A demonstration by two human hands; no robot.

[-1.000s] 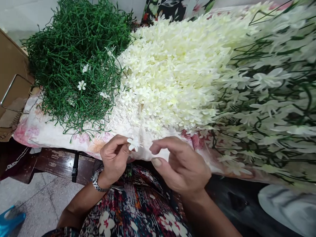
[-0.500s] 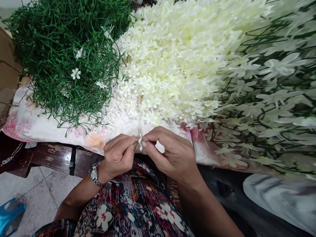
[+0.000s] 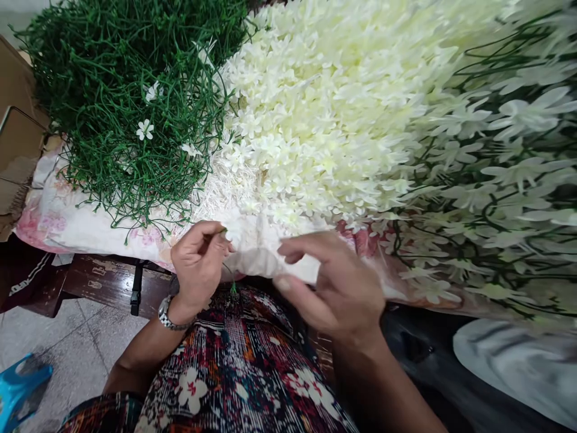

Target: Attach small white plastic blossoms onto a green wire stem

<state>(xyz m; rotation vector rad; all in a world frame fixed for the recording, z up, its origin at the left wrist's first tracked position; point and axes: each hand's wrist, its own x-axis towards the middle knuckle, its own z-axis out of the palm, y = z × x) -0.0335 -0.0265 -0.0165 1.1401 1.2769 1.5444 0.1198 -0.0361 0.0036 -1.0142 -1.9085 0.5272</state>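
Note:
My left hand (image 3: 198,258), with a watch (image 3: 167,314) at the wrist, is closed in a pinch on a thin green plastic stem (image 3: 233,287). The stem's lower end dangles below the fingers; its upper tip shows by the thumb, and I cannot tell whether a white petal is on it against the pale cloth. My right hand (image 3: 338,282) is apart from it, slightly blurred, thumb and fingers spread with nothing visible between them. Beyond the hands lie a heap of green plastic stems (image 3: 130,108) and a big pile of cream artificial flower heads (image 3: 324,120).
A flower-patterned cloth (image 3: 148,240) covers the work surface. White thread-like bits (image 3: 225,186) lie between the piles. At the right are flowers on green stems (image 3: 478,198). A cardboard box (image 3: 18,132) stands at the left, a blue plastic stool (image 3: 22,385) on the floor.
My hands have parted. The right one has let go of the small white flower piece and moved right, fingers opening; the left has moved slightly left and up with the stem.

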